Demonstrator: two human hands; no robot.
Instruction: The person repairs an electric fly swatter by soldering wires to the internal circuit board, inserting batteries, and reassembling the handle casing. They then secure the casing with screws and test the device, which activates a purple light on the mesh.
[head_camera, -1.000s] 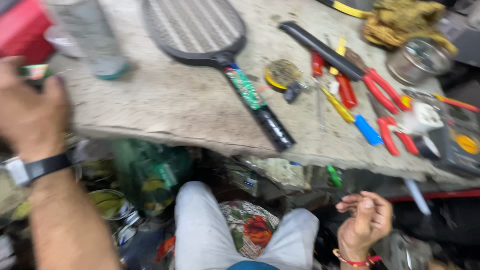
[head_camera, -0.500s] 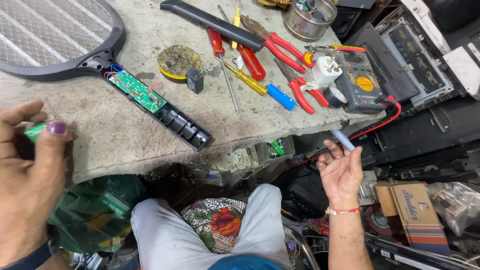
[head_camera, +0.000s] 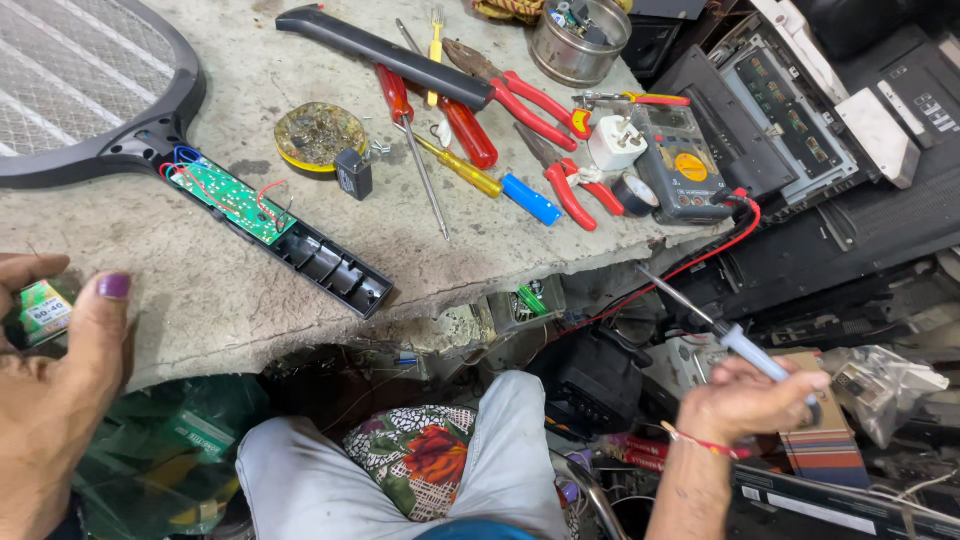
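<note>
Soldering iron (head_camera: 722, 328) in right hand (head_camera: 745, 400), tip up-left

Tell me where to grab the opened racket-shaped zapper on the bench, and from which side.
Grip the zapper by its black frame neck, just above the exposed green circuit board, coming from above. The handle shell lies open with bare wiring, so it offers poor purchase; the mesh head is probably too wide for one hand.

The left hand (head_camera: 50, 390), its thumbnail painted purple, pinches a small green and white spool (head_camera: 42, 312), and the right hand (head_camera: 745, 400) grips a soldering iron (head_camera: 735, 340) with a pale blue handle. On the grey table (head_camera: 180, 270) lie a black racket (head_camera: 90, 90) with a green circuit board (head_camera: 228, 195), red-handled pliers (head_camera: 540, 105) and a grey meter (head_camera: 682, 165) with an orange dial.
</note>
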